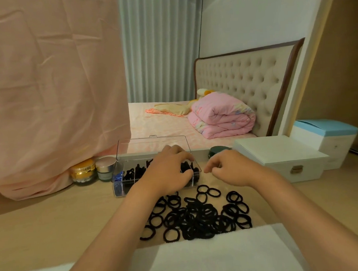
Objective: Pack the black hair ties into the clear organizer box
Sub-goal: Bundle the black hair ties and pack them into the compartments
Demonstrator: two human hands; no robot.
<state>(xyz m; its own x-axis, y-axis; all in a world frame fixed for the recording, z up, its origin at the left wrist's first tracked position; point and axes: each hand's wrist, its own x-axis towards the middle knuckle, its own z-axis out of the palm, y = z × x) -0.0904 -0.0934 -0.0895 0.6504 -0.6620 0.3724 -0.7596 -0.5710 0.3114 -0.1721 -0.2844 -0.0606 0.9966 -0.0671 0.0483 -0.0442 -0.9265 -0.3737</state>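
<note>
Black hair ties (199, 215) heaped on the near table (53, 226); more sit in the open organizer box (122, 180) just beyond.
I see the left hand (167, 169) curled over the box's right compartments, grip unreadable; right hand (228, 168) loosely curled just right of it, empty.

Two hands (168, 170) (230, 170), two jars (83, 171) (105, 169), one organizer (151, 145).

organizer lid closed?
No, the lid of the clear organizer box stands open, raised upright behind the compartments.
</note>
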